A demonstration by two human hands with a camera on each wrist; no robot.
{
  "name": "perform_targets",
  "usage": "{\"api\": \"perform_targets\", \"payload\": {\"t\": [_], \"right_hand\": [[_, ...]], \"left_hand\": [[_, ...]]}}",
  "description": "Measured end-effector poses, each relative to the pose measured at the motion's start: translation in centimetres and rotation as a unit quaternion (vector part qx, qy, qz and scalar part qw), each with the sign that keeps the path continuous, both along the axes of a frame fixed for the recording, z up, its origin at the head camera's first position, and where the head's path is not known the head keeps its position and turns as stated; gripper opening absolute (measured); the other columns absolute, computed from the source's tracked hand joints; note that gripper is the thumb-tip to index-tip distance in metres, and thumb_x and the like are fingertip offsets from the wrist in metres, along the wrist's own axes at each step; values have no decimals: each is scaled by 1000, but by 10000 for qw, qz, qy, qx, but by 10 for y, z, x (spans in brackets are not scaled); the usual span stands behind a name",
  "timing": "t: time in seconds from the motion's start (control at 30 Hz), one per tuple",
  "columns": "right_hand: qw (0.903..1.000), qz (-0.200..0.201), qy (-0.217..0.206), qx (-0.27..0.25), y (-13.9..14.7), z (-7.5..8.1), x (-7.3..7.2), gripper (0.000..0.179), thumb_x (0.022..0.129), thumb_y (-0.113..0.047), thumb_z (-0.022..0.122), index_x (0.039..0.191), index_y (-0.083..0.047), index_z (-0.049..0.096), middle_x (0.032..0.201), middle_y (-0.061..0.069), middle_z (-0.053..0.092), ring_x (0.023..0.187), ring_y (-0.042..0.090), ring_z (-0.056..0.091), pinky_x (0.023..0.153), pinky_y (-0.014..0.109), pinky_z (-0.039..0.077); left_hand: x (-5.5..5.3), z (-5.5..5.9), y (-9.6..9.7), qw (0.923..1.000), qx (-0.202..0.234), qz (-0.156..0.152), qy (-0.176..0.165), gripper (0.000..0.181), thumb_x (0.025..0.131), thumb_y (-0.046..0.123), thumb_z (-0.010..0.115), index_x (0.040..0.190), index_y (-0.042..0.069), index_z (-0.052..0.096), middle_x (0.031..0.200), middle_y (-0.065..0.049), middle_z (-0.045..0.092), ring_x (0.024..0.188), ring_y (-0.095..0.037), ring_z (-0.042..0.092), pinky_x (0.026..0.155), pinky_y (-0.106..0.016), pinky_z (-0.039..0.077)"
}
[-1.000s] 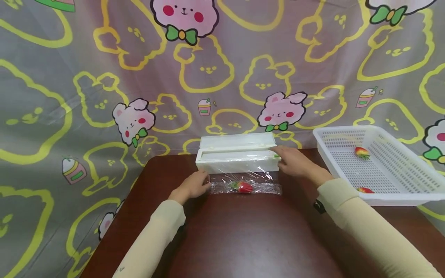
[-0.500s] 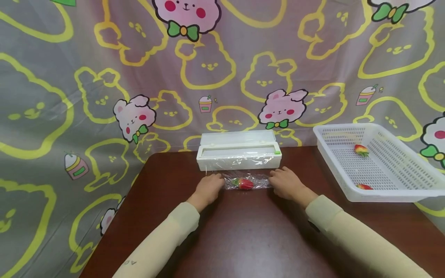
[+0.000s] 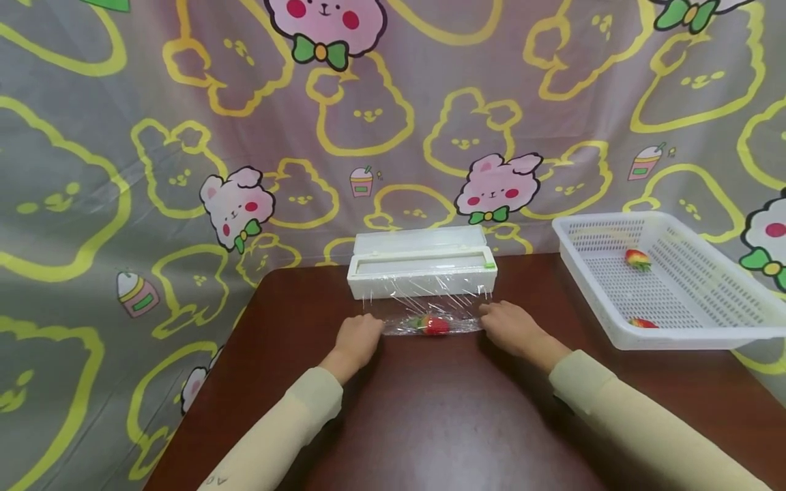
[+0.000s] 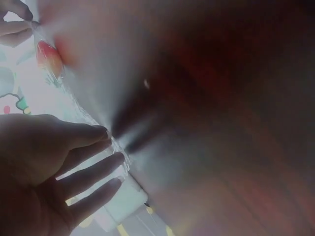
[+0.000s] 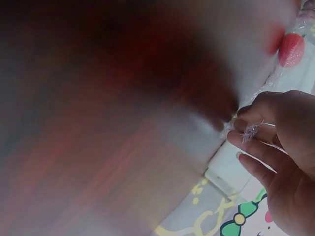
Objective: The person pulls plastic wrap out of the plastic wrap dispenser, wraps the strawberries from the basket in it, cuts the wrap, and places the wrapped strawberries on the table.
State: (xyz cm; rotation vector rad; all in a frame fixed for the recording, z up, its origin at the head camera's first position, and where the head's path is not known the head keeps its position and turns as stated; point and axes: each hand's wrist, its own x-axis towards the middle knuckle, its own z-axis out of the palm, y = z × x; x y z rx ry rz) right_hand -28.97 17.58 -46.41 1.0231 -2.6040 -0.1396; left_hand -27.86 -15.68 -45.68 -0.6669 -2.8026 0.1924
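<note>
A strawberry [image 3: 436,325] with a green leafy top lies at the front edge of a sheet of clear plastic wrap [image 3: 400,326], which stretches back to a white wrap dispenser box [image 3: 424,285]. My left hand [image 3: 356,339] pinches the wrap's left front corner; in the left wrist view its thumb and fingers [image 4: 96,132] meet at the film. On the opposite side my right hand [image 3: 511,326] pinches the right corner, and the right wrist view shows a crumpled bit of film [image 5: 251,132] between its fingers. The strawberry sits between both hands, covered by film.
The dispenser's lid [image 3: 420,239] stands raised at the back, with a green piece [image 3: 490,265] at its right end. A white perforated basket [image 3: 675,334] holds a strawberry [image 3: 637,259] and another one partly hidden by its front rim. A patterned cloth [image 3: 393,136] hangs behind the brown table [image 3: 430,409].
My right hand has left the dispenser's right end and come forward to the wrap's right corner. My left hand moved inward, then slightly back left, and now pinches the film.
</note>
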Motion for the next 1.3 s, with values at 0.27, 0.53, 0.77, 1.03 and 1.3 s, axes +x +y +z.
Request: {"api": "perform_targets", "payload": {"t": [0.27,0.53,0.77,1.03,1.3], "right_hand": [[9996,116,-158,-184,5,0,16,14,79,-4,76,69,-11,70,82,3,64,70,26,63,70,43,53],[9981,434,-302,-331,16,0,36,16,76,-5,78,68,-13,67,77,0,59,67,23,60,63,41,50],[9857,916,-1000,-1002,34,3,52,24,81,-2,77,71,-19,64,78,-11,53,64,6,48,57,30,45],[9607,894,-2099,-1584,51,10,56,11,89,-2,73,93,-11,76,89,-8,65,81,5,59,73,32,55],[9271,651,-2945,-2227,61,16,50,11,93,-3,69,91,-11,75,82,-8,70,77,4,59,71,30,53]], "left_hand": [[19,0,3,9999,-10,-120,69,15,84,0,73,76,13,73,78,-8,74,68,-28,71,56,-44,56],[47,8,-6,9977,292,-571,224,25,81,-1,71,64,16,65,67,-5,68,56,-27,64,48,-43,50],[65,7,-26,9886,1240,-697,-494,26,88,6,75,69,20,65,67,8,64,61,-13,62,52,-35,48],[72,10,-40,9511,2643,-832,-1366,6,94,1,71,96,6,74,90,-2,74,85,-15,69,76,-37,57],[65,7,-37,9256,3293,-870,-1652,7,98,-5,62,101,0,67,89,-10,74,85,-23,71,78,-40,56]]}}
